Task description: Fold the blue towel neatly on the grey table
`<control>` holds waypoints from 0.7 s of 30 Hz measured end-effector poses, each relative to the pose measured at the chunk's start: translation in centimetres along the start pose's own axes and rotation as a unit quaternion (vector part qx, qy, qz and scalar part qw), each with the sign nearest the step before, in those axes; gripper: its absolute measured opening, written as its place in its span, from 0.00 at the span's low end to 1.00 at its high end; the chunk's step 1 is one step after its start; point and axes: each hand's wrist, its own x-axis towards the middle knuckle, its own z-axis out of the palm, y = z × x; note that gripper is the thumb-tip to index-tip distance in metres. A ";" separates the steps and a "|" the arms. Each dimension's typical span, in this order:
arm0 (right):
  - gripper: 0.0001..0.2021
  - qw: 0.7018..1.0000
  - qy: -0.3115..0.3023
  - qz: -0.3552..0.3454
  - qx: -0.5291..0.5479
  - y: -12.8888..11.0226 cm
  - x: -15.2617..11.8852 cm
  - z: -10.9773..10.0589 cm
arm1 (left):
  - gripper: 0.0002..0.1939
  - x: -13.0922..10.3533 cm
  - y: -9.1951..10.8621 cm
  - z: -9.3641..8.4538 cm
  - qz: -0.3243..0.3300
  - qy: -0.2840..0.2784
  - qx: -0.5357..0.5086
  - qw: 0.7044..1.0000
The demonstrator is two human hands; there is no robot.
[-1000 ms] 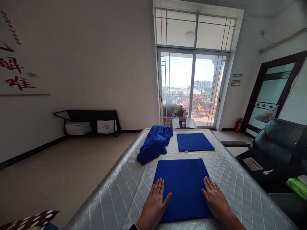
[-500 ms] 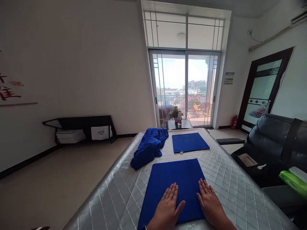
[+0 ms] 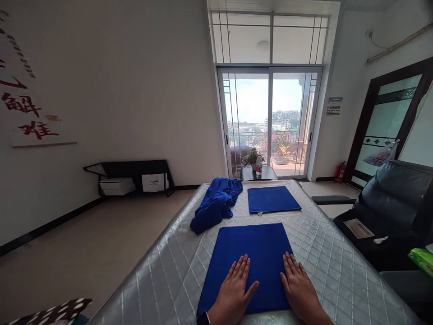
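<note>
One hand, the left hand (image 3: 234,288), has moved inward from the left edge of the flat blue square (image 3: 253,241), so that edge now shows, apparently smooth; the right hand (image 3: 299,286) stays over its right edge. Fingers on both are straight, side by side, thumbs spread, seemingly resting on it, gripping nothing. The square lies on a quilted mattress (image 3: 162,277).

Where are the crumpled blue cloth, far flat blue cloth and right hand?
Crumpled blue cloth (image 3: 215,203), head view: middle of its folds.
Far flat blue cloth (image 3: 274,199), head view: middle of its top.
Right hand (image 3: 299,283), head view: back of the hand.
</note>
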 end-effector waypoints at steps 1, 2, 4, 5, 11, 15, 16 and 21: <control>0.31 1.000 0.000 -0.002 0.002 0.0 0.0 0.0 | 0.35 -1.1 -1.4 -0.2 -0.027 -0.003 0.005 1.000; 0.31 1.000 -0.002 -0.002 0.002 0.0 0.0 0.0 | 0.35 -2.2 -2.6 -0.4 -0.054 -0.005 0.010 0.998; 0.31 1.000 -0.004 -0.003 0.003 0.0 0.1 0.1 | 0.36 -4.1 -4.6 -0.7 -0.099 -0.007 0.015 0.995; 0.32 1.000 -0.003 -0.002 0.003 0.1 0.1 0.2 | 0.37 -4.8 -5.2 -0.9 -0.114 -0.009 0.014 0.993; 0.32 1.000 0.010 -0.008 -0.010 0.2 0.1 0.5 | 0.42 -6.3 -5.4 -1.4 -0.148 -0.023 -0.004 0.989; 0.31 0.999 0.023 -0.017 -0.026 0.5 -0.2 0.7 | 0.42 -6.4 -5.8 -1.1 -0.125 -0.004 -0.007 0.992; 0.31 0.999 0.025 -0.017 -0.026 0.6 -0.4 0.8 | 0.41 -6.4 -6.1 -1.0 -0.119 0.000 -0.007 0.993; 0.32 1.000 -0.001 -0.019 -0.021 1.0 -1.1 1.9 | 0.42 -6.5 -7.1 -0.3 -0.111 -0.011 -0.014 0.994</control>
